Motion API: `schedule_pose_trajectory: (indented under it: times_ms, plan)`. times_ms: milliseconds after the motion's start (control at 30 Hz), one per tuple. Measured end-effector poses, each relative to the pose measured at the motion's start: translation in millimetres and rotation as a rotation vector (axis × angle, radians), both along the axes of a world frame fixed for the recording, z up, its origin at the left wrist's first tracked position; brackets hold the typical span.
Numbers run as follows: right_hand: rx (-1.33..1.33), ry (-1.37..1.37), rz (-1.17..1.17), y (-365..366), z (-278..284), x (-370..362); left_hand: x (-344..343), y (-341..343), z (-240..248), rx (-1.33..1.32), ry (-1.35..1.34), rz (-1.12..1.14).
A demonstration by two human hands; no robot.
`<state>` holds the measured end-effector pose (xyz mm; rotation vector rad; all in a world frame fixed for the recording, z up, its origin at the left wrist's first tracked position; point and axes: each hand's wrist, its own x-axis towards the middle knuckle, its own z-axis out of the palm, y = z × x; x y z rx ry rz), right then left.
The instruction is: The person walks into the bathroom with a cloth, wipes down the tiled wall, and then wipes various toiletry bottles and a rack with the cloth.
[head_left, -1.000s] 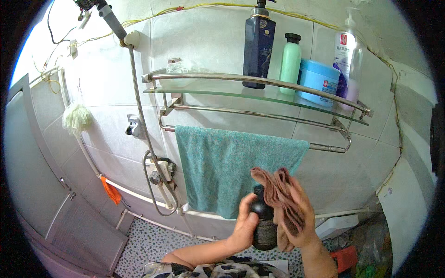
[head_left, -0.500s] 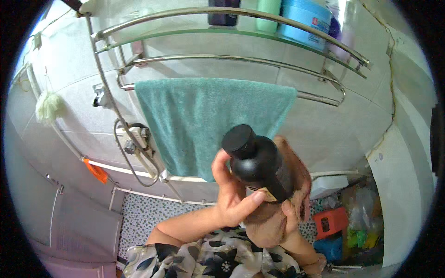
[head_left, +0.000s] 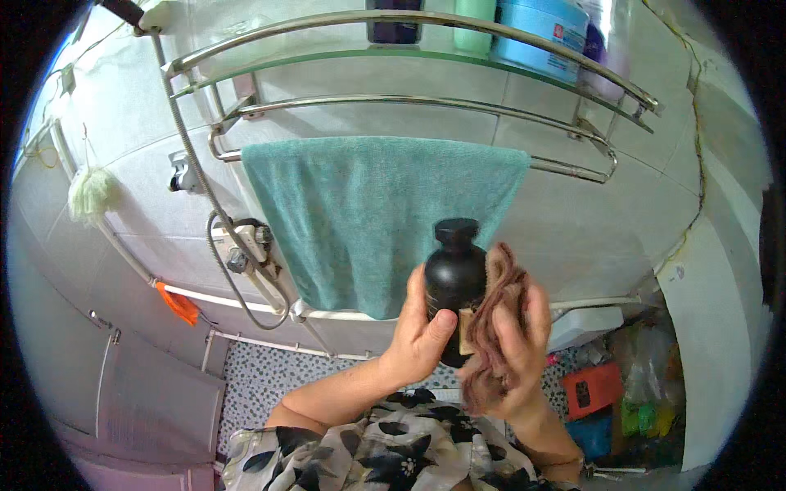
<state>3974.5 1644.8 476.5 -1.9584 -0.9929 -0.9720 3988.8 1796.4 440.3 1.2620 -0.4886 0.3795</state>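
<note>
In front of my chest a black bottle [head_left: 455,277] with a black cap stands nearly upright in my left hand [head_left: 417,340]. The thumb lies across its front and the fingers go round behind its left side. My right hand [head_left: 524,352] grips a crumpled brown cloth [head_left: 491,335], which is pressed against the bottle's right side and partly covers its tan label. Behind the bottle a teal towel [head_left: 381,213] hangs over a metal rail.
Above the towel runs a glass shelf [head_left: 327,57] with a metal guard rail, carrying a blue tub [head_left: 536,37] and bottles. A shower hose [head_left: 192,155] and mixer tap [head_left: 241,245] are on the left wall. At lower right sit a red basket [head_left: 591,389] and plastic bags.
The bottle has turned from leaning left to nearly upright. My right hand and the brown cloth have shifted from behind and under the bottle to its right side.
</note>
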Motion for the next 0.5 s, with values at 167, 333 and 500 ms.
schedule_pose_trajectory:
  times_ms: [167,333,500]
  plan:
    - [0.209,0.19,0.113,-4,1,18,-18,8,9,0.254,-0.096,-0.06]
    - [0.003,0.042,0.043,12,-15,-13,-10,15,5,0.032,0.054,-0.024]
    - [-0.182,-0.238,0.075,12,-16,-6,-8,15,3,-0.006,0.076,0.16]
